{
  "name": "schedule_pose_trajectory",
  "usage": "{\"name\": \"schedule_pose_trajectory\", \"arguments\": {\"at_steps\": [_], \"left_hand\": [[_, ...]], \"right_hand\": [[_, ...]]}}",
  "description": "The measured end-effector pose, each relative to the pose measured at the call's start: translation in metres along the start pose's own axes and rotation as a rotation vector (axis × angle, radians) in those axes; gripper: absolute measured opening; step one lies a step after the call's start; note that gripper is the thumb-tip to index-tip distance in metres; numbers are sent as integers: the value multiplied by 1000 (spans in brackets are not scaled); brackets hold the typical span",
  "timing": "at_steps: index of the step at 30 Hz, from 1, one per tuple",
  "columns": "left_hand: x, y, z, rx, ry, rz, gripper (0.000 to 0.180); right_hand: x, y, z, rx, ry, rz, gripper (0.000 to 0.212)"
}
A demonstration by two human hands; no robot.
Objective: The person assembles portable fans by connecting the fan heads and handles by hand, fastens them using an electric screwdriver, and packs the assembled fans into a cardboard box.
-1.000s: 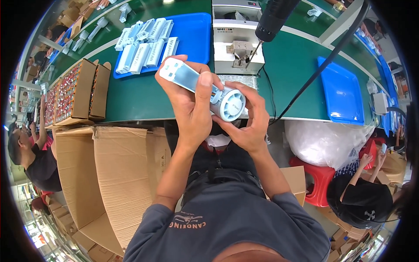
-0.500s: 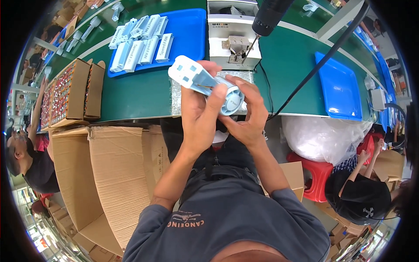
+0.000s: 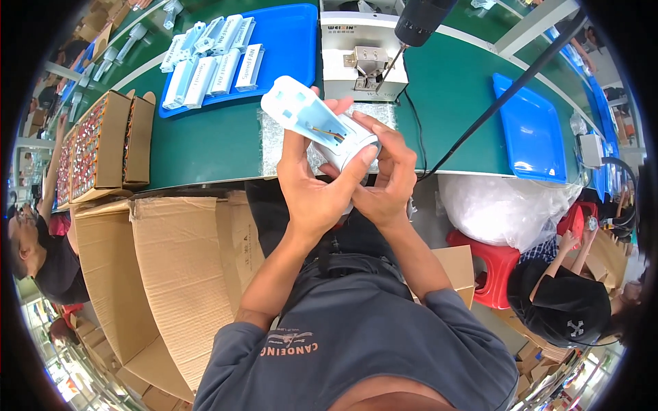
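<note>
One fan [image 3: 315, 116] sits clasped between left hand [image 3: 312, 195] and right hand [image 3: 391, 188]; thin wires [image 3: 329, 132] lie bare in its handle [image 3: 295, 106]; a slip could snag them.

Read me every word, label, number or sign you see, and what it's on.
I can't copy wording; print stands on:
White housings in the blue tray: legible lettering.
Pale machine: dark lettering, partly legible.
Grey shirt: upside-down orange lettering; smaller print blurred.
Right-hand co-worker's black shirt: white cross-shaped emblem.
Cardboard box: marks too blurred to read.
Held white device: none readable.
</note>
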State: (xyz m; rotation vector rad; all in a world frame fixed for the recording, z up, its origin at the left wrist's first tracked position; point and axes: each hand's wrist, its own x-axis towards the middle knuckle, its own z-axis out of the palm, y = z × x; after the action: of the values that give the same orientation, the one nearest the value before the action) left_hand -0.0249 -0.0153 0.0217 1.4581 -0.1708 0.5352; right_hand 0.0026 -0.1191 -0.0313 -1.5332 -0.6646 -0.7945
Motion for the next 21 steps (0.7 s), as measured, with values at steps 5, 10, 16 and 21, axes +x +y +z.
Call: {"name": "schedule_pose_trajectory", "arguments": {"at_steps": [5, 10, 16, 21], "left_hand": [[6, -2, -15, -157, -93, 50, 52], [10, -8, -24, -271, -182, 87, 48], [5, -4, -23, -380, -130, -83, 44], [6, -8, -24, -390, -137, -48, 42]], "right_hand": [[5, -1, 2, 105, -32, -18, 80], [6, -3, 3, 142, -41, 2, 82], [7, 0, 2, 7, -22, -65, 78], [11, -3, -2, -28, -45, -41, 76]]}}
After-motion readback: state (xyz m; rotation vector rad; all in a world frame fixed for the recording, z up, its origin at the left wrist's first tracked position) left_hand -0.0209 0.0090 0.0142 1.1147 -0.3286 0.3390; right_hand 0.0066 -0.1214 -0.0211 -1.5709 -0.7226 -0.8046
